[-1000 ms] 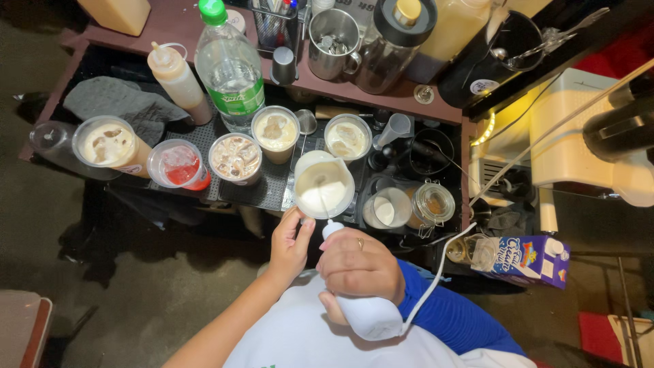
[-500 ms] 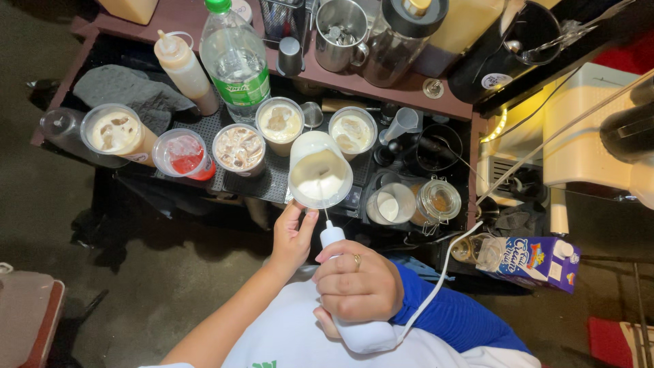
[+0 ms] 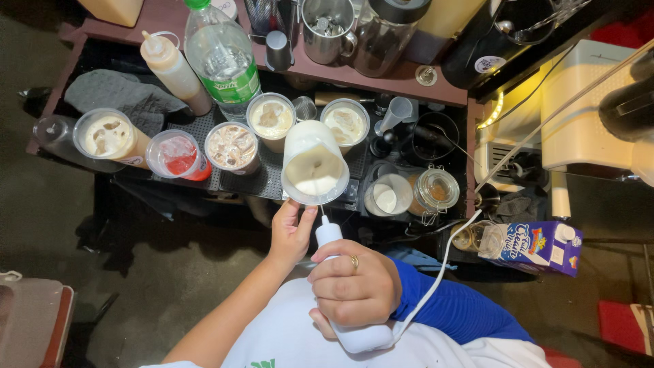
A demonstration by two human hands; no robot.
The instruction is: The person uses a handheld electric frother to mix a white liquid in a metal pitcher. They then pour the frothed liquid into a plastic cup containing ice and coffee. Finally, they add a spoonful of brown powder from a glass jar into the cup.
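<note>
1. The left hand (image 3: 291, 232) is cupped under a tall translucent white plastic cup of pale creamy liquid (image 3: 313, 163), fingers curled round its lower side and tilting its mouth toward the camera.
2. The right hand (image 3: 354, 289), a gold ring on one finger, is closed tight round a white plastic handheld frother (image 3: 344, 286); its thin metal shaft runs up over the cup's near rim into the liquid.
3. A white cord (image 3: 443, 262) leaves the frother's butt and runs up to the right, past the blue sleeve (image 3: 456, 310).
4. The cup is held over the front edge of a black ribbed mat (image 3: 269, 174), with little room on either side: a clear cup of iced brown drink (image 3: 231, 146) just to its left, and a small round cup of white liquid (image 3: 387, 196) just to its right.
5. Behind it stand two more cream-topped cups (image 3: 271, 117) (image 3: 345, 123), close together.
6. Further left along the mat sit a clear cup with red liquid (image 3: 178, 154) and an iced milky coffee cup (image 3: 105, 136).
7. A clear green-labelled plastic bottle (image 3: 221, 58) and a squeeze bottle of tan sauce (image 3: 174, 68) stand at the back edge.
8. Open dark floor (image 3: 136, 272) lies below the counter's front edge, left of the forearm.
9. A blue carton (image 3: 538, 247) lies well to the right.
</note>
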